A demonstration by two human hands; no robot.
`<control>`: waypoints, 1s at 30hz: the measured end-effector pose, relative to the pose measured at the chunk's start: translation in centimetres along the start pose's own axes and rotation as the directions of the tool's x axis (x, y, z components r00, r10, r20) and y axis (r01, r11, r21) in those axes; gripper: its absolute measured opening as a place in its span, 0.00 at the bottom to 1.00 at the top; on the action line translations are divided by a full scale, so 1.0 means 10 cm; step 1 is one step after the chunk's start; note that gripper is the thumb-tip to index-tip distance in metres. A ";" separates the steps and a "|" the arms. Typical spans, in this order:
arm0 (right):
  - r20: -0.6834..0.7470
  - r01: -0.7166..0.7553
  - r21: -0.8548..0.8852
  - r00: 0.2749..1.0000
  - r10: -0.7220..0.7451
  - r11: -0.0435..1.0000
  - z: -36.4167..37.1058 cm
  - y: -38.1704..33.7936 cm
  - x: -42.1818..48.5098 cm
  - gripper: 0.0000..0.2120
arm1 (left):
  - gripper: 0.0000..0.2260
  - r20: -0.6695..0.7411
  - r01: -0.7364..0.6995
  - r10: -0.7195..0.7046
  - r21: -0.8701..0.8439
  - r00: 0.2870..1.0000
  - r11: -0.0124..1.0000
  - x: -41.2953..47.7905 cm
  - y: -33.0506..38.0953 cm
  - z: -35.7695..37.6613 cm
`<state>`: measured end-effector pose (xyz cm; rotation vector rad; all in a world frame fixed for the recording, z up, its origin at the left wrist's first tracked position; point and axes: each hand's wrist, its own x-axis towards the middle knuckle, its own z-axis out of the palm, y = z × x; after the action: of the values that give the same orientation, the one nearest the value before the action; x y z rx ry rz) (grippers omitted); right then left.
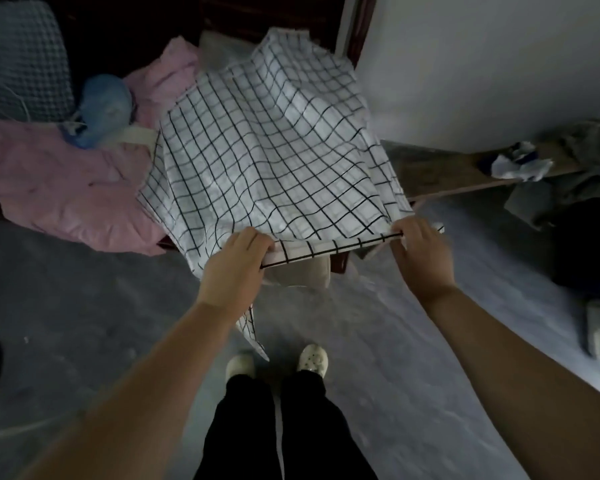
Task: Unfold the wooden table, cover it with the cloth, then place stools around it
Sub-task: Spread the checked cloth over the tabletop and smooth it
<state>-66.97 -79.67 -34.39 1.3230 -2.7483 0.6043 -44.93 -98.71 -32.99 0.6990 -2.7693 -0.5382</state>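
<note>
- Left grip: fingers curled round the near hem of the checked cloth.
- Right grip: pinches the same hem further right; the hem is taut between the two.
- Cloth: held aloft, billowing beside the pink bedding; one corner hangs toward the floor.

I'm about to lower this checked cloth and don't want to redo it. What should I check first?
1. Left hand grips the cloth by its near edge: ok.
2. Right hand grips the same edge: ok.
3. Edge stretched straight between the hands: ok.
4. Cloth lying flat: not ok, it is rippled and humped in the middle.
5. No loose corner: not ok, one corner hangs below the left hand.
6. Table unfolded underneath: cannot tell, the cloth hides what is beneath it.
</note>
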 end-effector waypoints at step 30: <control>-0.447 -0.285 -0.054 0.864 0.233 0.957 -2.24 -0.79 -5.02 0.04 | 0.16 0.062 -0.311 0.333 -0.231 0.941 0.922 -3.88 2.30 -1.13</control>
<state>-32.07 -38.70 -20.80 0.6851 -2.5455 0.6452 -17.51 -64.02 -18.65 0.1634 -2.7743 -0.8055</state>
